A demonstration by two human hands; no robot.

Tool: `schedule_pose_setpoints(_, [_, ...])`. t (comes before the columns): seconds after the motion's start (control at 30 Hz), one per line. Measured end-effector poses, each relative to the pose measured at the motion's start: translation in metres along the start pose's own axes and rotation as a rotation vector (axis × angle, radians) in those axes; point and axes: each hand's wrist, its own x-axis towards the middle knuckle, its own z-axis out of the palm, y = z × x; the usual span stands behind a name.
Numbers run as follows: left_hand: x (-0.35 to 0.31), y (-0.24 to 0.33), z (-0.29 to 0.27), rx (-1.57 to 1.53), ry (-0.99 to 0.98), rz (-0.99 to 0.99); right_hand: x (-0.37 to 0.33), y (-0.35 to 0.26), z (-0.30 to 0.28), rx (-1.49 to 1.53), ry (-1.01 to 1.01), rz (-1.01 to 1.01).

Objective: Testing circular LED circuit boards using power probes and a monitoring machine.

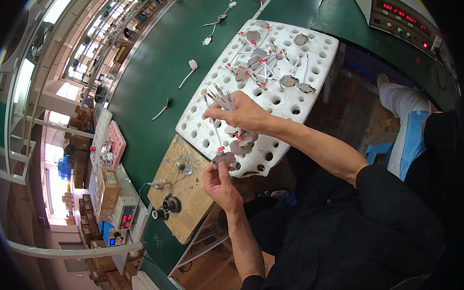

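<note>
Over the near left edge of a white foam board (pixel 193 128) full of round holes, both my hands work close together. My right hand (pixel 243 114) is closed round a bundle of white wires (pixel 221 98), whose bare ends stick up past the fingers. Greyish discs (pixel 248 139) with red collars hang below that hand. Lower down, my left hand (pixel 222 189) pinches a small roundish disc piece (pixel 223 160) between thumb and fingers. From its red collar a white wire (pixel 214 127) runs up to my right hand. More wired discs (pixel 259 57) lie heaped on the board's far half.
Loose wired discs (pixel 192 66) lie on the green table (pixel 157 60). Left of the board sits a wooden board (pixel 180 208) with metal fittings (pixel 171 204). A meter with red digits (pixel 401 16) stands far right. Another person's leg (pixel 407 118) shows at right.
</note>
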Motion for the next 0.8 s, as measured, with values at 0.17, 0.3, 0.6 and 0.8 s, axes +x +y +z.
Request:
schedule_pose_setpoints(0.17, [-0.001, 0.000, 0.001, 0.066, -0.010, -0.203, 0.005, 0.011, 0.007, 0.022, 0.098, -0.186])
schedule_pose_setpoints(0.3, [0.000, -0.006, -0.003, 0.124, -0.093, -0.318, 0.000, 0.012, 0.005, -0.227, 0.121, -0.217])
schedule_pose_setpoints(0.6, [0.031, 0.014, 0.000, 0.414, -0.011, 0.002, -0.013, 0.008, -0.001, -0.224, 0.009, -0.172])
schedule_pose_setpoints(0.8, [0.073, 0.031, 0.019, 0.353, -0.043, 0.110, -0.021, 0.005, 0.005, -0.263, -0.048, -0.104])
